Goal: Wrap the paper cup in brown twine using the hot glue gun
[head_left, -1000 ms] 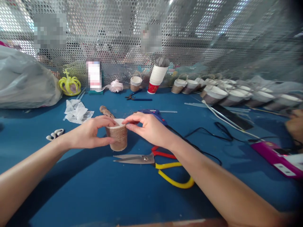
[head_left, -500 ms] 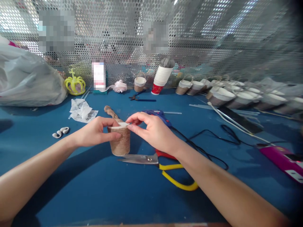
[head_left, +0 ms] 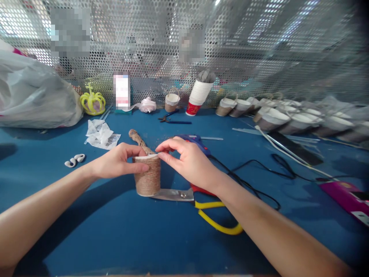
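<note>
A paper cup wrapped in brown twine (head_left: pixel 147 179) is held above the blue table, its white rim tilted away from me. My left hand (head_left: pixel 124 161) grips it from the left, thumb on the twine and fingers inside the rim. At the right of the rim, my right hand (head_left: pixel 180 156) is closed in a pinch of thumb and fingertips; what lies between them is too small to make out. Behind the cup lies a hank of twine (head_left: pixel 137 139). Large scissors (head_left: pixel 173 195) with red and yellow handles lie below my right hand, blade tips hidden by the cup.
A blue glue gun (head_left: pixel 194 140) lies behind my right hand, its black cord running right. Pliers (head_left: pixel 174 122), stacked paper cups (head_left: pixel 198 94) and several twine-wrapped cups (head_left: pixel 271 119) line the back. Earbuds (head_left: pixel 75 160), crumpled white paper (head_left: pixel 101 135) and a plastic bag (head_left: pixel 34 92) are left.
The twine-wrapped cup has tipped so less of its inside shows, and its base has come lower over the scissor blades. Both hands keep nearly the same hold.
</note>
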Motion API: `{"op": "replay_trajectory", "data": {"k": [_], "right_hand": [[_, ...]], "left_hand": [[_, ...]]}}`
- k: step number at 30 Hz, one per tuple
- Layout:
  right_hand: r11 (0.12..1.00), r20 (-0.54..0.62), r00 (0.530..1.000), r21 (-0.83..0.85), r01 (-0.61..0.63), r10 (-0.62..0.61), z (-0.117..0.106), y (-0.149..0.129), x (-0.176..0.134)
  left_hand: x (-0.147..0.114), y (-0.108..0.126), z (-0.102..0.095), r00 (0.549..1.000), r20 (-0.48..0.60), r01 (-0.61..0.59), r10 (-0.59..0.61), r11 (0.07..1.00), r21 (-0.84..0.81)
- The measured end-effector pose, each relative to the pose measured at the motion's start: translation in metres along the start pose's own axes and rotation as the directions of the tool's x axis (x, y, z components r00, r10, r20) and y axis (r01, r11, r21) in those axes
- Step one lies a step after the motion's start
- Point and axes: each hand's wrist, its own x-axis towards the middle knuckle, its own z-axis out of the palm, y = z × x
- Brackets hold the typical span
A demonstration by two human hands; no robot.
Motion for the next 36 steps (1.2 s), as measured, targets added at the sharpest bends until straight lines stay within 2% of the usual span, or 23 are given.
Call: {"op": "replay_trajectory", "data": {"k": [2, 4, 6, 8, 10, 11, 13, 16, 23, 29, 33, 36], "right_hand": [[0.999, -0.009, 1.0, -0.054, 0.002, -0.003, -0.003, 0.003, 0.002], [0.991, -0.047, 0.998, -0.123, -0.045, 0.04, -0.01, 0.01, 0.005], [0.956, -0.112, 0.983, -0.236, -0.171, 0.148, -0.02, 0.022, 0.009], [0.847, -0.142, 0.94, -0.408, -0.341, 0.31, -0.03, 0.041, 0.01], [0.669, -0.1, 0.869, -0.598, -0.442, 0.485, -0.038, 0.063, 0.01], [0.637, -0.077, 0.846, -0.623, -0.454, 0.528, -0.04, 0.074, 0.009], [0.611, -0.035, 0.814, -0.642, -0.462, 0.579, -0.041, 0.093, 0.008], [0.631, 0.026, 0.791, -0.619, -0.467, 0.611, -0.038, 0.106, 0.007], [0.703, 0.033, 0.771, -0.438, -0.561, 0.636, -0.033, 0.107, 0.008], [0.739, 0.052, 0.738, -0.094, -0.667, 0.672, -0.037, 0.097, 0.0], [0.741, 0.094, 0.76, 0.174, -0.649, 0.643, -0.046, 0.067, -0.006], [0.679, 0.156, 0.819, 0.486, -0.551, 0.552, -0.05, 0.039, -0.014]], "left_hand": [[0.0, 0.0, 0.0, 1.0, -0.007, 0.003, -0.003, 1.0, -0.026], [0.001, -0.001, 0.0, 1.0, -0.023, 0.012, -0.013, 0.999, -0.036], [0.001, -0.001, 0.0, 0.998, -0.05, 0.023, -0.024, 1.0, -0.021], [0.001, -0.001, -0.001, 0.996, -0.086, 0.027, -0.026, 1.0, 0.014], [0.002, -0.002, -0.002, 0.992, -0.127, 0.031, -0.023, 0.998, 0.06], [0.002, -0.003, -0.002, 0.989, -0.149, 0.033, -0.02, 0.996, 0.086], [0.003, -0.004, -0.002, 0.982, -0.191, 0.038, -0.012, 0.99, 0.133], [0.004, -0.004, -0.002, 0.974, -0.228, 0.05, -0.006, 0.981, 0.188], [0.004, -0.002, -0.002, 0.974, -0.224, 0.077, -0.034, 0.98, 0.183], [0.003, -0.001, -0.002, 0.978, -0.205, 0.067, -0.03, 0.983, 0.173], [0.003, -0.001, -0.001, 0.985, -0.169, 0.05, -0.026, 0.99, 0.134], [0.004, -0.005, -0.002, 0.986, -0.16, 0.068, -0.049, 0.991, 0.114]]}}
